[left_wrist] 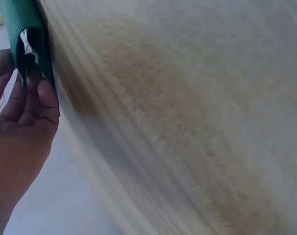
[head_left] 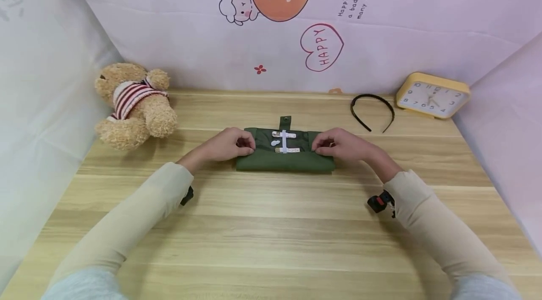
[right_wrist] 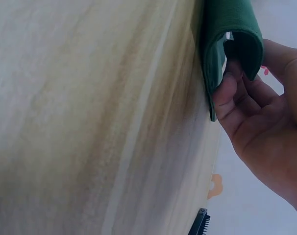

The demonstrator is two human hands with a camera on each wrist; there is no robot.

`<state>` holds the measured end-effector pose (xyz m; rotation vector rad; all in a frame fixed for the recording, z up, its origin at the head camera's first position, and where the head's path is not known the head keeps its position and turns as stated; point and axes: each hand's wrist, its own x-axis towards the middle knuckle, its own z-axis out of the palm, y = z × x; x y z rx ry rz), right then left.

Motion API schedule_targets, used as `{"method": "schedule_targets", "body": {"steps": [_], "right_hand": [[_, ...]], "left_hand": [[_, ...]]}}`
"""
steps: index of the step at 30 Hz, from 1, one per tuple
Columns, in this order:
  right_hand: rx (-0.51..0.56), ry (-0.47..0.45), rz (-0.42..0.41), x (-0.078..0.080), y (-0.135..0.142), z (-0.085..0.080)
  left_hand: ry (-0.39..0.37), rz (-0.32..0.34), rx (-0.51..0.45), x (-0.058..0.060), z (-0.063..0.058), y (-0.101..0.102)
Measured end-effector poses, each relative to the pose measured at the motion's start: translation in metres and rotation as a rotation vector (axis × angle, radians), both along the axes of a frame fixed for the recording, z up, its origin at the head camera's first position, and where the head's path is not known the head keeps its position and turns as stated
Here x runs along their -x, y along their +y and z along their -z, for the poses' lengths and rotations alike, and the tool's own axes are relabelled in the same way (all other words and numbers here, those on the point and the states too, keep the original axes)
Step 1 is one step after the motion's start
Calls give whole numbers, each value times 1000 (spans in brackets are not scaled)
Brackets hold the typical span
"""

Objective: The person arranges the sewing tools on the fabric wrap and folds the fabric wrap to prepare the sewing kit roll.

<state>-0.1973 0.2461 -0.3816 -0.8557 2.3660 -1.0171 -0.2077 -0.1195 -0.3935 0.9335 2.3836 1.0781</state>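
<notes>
A dark green fabric roll-up pouch (head_left: 284, 162) lies on the table with its front part folded over toward the back. My left hand (head_left: 230, 144) pinches the folded edge at its left end, thumb on the near side. At the other end, my right hand (head_left: 342, 144) pinches the same edge. Both wrist views show the cloth curling into a loop, the left hand (left_wrist: 28, 110) and right hand (right_wrist: 259, 110) at its open ends. Between the hands, a white strap (head_left: 284, 142) crosses small white pieces inside. A snap tab (head_left: 285, 122) sticks out behind.
A teddy bear (head_left: 135, 107) in a striped top lies at the back left of the wooden table (head_left: 271, 234). Back right are a black headband (head_left: 354, 114) and a yellow clock (head_left: 434, 95). A printed white cloth (head_left: 190, 46) hangs behind the table.
</notes>
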Motion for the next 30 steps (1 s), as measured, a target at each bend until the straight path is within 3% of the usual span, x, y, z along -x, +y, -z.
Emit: {"method": "schedule_targets", "body": {"steps": [3,7,9,13,17,24,27,30], "right_hand": [[-21,11,-10,1,-2,-1],[-32,19,-25,2,-3,0],[-32,15,-32,3,-2,1],[-29,9,-43,4,-2,5],[-53,48,-36,1,-4,4],[-125,376,-89,-20,-22,-19],[-123,385,-150,-29,-37,-28],[-126,342,-180,-33,-47,-26]], "left_hand": [[40,-3,31,-2,-2,1],[179,-20,60,-12,-10,12],[242,11,62,-21,-15,20],[306,136,111,-36,-18,39],[355,188,206,-42,-14,50],[332,191,210,-35,-11,53],[307,183,189,-32,-10,52],[269,162,170,-30,-8,53]]}}
